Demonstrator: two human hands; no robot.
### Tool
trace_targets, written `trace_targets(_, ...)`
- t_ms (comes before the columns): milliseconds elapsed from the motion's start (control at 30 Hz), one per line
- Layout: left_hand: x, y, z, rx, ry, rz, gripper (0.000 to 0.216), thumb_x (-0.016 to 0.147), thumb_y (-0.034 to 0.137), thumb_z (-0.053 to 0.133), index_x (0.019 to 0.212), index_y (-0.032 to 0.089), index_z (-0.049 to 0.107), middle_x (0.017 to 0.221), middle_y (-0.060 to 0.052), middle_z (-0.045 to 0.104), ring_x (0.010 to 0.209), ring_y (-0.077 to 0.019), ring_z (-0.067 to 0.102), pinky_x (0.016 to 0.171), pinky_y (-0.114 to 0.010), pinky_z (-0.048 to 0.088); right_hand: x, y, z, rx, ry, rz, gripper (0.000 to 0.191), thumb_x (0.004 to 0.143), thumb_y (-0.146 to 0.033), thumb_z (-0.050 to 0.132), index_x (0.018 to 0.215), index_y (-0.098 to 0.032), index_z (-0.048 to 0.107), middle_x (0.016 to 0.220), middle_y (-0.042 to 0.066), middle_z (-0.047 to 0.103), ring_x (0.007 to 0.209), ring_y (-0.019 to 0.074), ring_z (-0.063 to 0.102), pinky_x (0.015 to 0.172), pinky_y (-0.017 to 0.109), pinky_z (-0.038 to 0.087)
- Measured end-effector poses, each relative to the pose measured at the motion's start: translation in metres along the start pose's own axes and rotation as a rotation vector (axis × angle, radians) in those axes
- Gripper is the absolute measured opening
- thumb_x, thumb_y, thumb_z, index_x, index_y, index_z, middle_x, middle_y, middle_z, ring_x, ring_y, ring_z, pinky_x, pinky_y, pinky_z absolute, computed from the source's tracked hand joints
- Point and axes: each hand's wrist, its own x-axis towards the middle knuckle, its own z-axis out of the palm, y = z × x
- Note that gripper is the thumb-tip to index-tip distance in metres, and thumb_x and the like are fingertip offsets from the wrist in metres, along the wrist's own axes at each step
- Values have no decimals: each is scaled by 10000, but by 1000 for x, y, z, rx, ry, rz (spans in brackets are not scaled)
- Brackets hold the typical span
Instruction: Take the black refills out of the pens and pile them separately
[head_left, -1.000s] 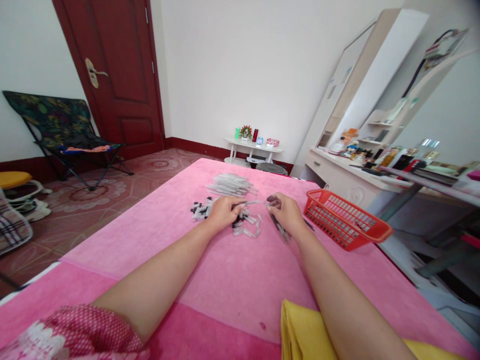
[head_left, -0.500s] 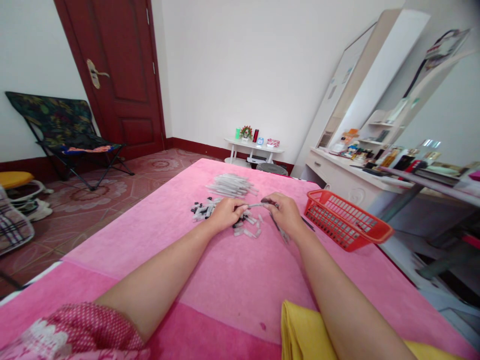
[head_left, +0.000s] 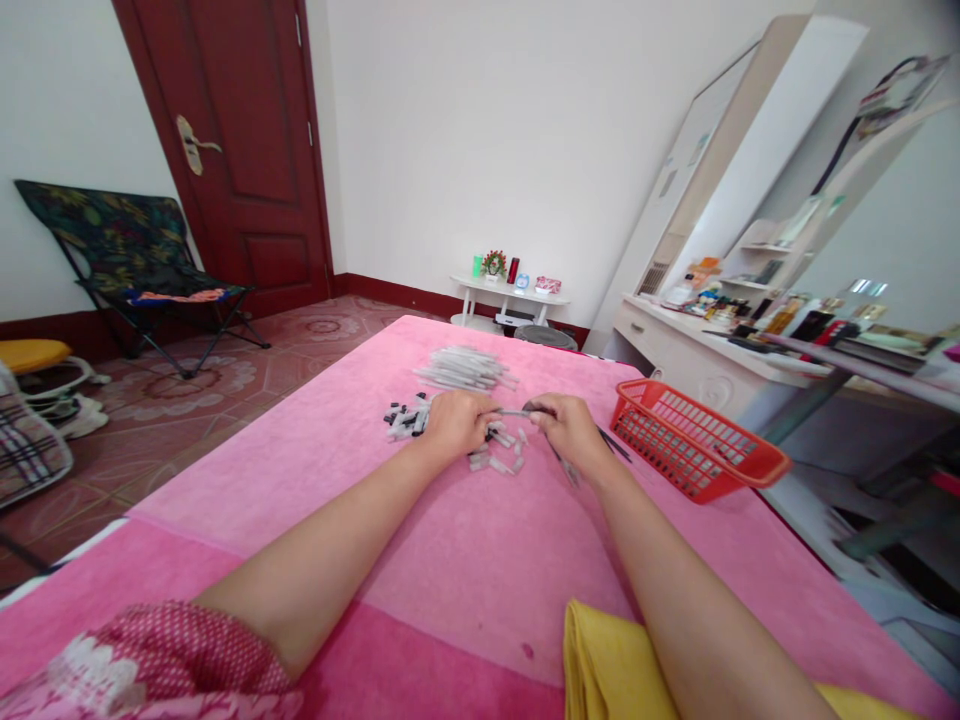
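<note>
My left hand (head_left: 459,422) and my right hand (head_left: 568,428) are closed on the two ends of one slim pen (head_left: 514,412), held level just above the table. Thin dark sticks, apparently pen refills (head_left: 564,465), poke out below my right hand. Clear and black pen caps (head_left: 406,416) lie heaped beside my left hand, with looser clear caps (head_left: 499,465) scattered between the hands. Beyond them is a pile of pale, translucent pen barrels (head_left: 461,368). More dark refills (head_left: 616,443) rest on the cloth to the right of my right hand.
A pink cloth (head_left: 450,560) covers the table. The red plastic basket (head_left: 694,440) stands at its right edge. Folded yellow fabric (head_left: 611,665) lies under my right forearm. Farther off are a folding chair (head_left: 127,250) and a cluttered dressing table (head_left: 675,345).
My left hand has turned slightly, its back now facing up more, and has moved a little to the right. Both hands keep hold of the pen.
</note>
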Motion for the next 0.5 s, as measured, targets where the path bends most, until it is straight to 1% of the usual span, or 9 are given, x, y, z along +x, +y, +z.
trace_targets(100, -3, 2, -2, 107, 2, 76, 222, 827, 296, 497, 901, 253, 701, 776, -56, 671, 748, -202, 605, 612, -281, 372, 0, 3, 0, 78, -59, 74, 195, 699, -166, 496, 759, -168, 682, 656, 3, 631, 651, 152, 562, 569, 227, 398)
trace_targets(167, -4, 2, -3, 143, 14, 128, 237, 835, 271, 478, 937, 244, 690, 773, -62, 657, 740, -195, 595, 615, -283, 376, 0, 6, 0, 132, -81, 93, 201, 686, -175, 496, 758, -158, 682, 632, -6, 617, 614, 140, 547, 546, 220, 388)
trace_targets(300, -5, -2, -3, 177, 47, 223, 253, 842, 234, 462, 977, 225, 675, 800, -74, 647, 787, -193, 582, 681, -293, 395, 2, 9, 1, 178, -150, 108, 194, 682, -161, 490, 727, -146, 678, 586, -13, 591, 564, 126, 527, 537, 217, 387)
trace_targets(367, -5, -5, -1, 173, 58, 231, 257, 844, 230, 460, 987, 230, 674, 810, -73, 645, 805, -194, 581, 698, -295, 402, 2, 6, 1, 111, -152, 100, 197, 688, -147, 491, 729, -153, 684, 608, -7, 613, 585, 133, 544, 558, 222, 396)
trace_targets(433, -4, -6, 1, 157, 63, 211, 255, 848, 243, 461, 988, 239, 675, 808, -66, 643, 803, -192, 583, 690, -292, 407, 0, -2, 0, -29, -116, 69, 193, 715, -160, 511, 762, -175, 697, 677, 6, 656, 637, 146, 575, 594, 231, 400)
trace_targets(500, -4, -4, 3, 138, 51, 199, 253, 850, 263, 466, 991, 245, 675, 797, -60, 642, 792, -192, 585, 677, -291, 408, -2, -12, -1, -190, -84, 35, 169, 746, -217, 551, 801, -205, 711, 766, 23, 691, 700, 163, 602, 619, 240, 396)
